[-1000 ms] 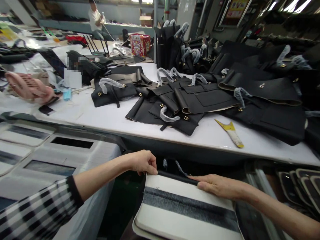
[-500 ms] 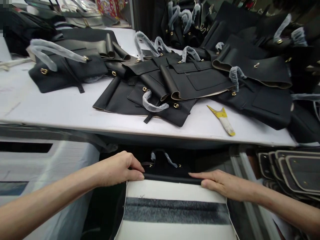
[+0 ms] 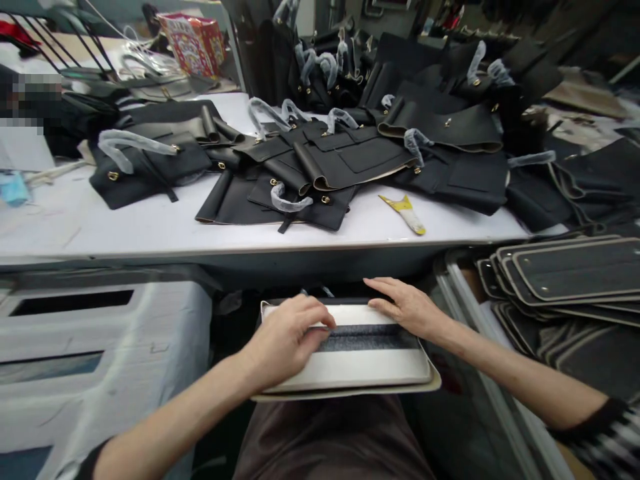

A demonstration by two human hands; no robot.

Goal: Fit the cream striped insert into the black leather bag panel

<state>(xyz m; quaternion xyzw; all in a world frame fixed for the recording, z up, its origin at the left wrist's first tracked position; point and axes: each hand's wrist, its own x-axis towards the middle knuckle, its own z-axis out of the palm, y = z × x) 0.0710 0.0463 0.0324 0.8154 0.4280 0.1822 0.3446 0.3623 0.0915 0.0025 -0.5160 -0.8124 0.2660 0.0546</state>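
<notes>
Across my lap lies a white-backed bag panel (image 3: 350,375) with a fuzzy dark grey strip (image 3: 373,340) running along it. My left hand (image 3: 295,333) is over its left half, thumb and fingertips pinched together at the strip. What they hold, if anything, is too small to make out. At the panel's far right edge rests my right hand (image 3: 407,307), open, its fingers stretched out and apart. Beyond the panel, mostly hidden, is the bag's black side with a bit of its plastic-wrapped handle.
Black bags (image 3: 365,157) with plastic-wrapped handles are heaped on the white table (image 3: 150,230). A yellow-and-white pointed tool (image 3: 404,213) lies near the edge. To the right are stacked dark panels with pale edges (image 3: 580,270); a white-covered slotted unit (image 3: 165,347) stands left.
My left hand has come off the far folded edge and moved right, over the strip. My right hand has opened from its grip on that edge. The head view has shifted, showing my lap.
</notes>
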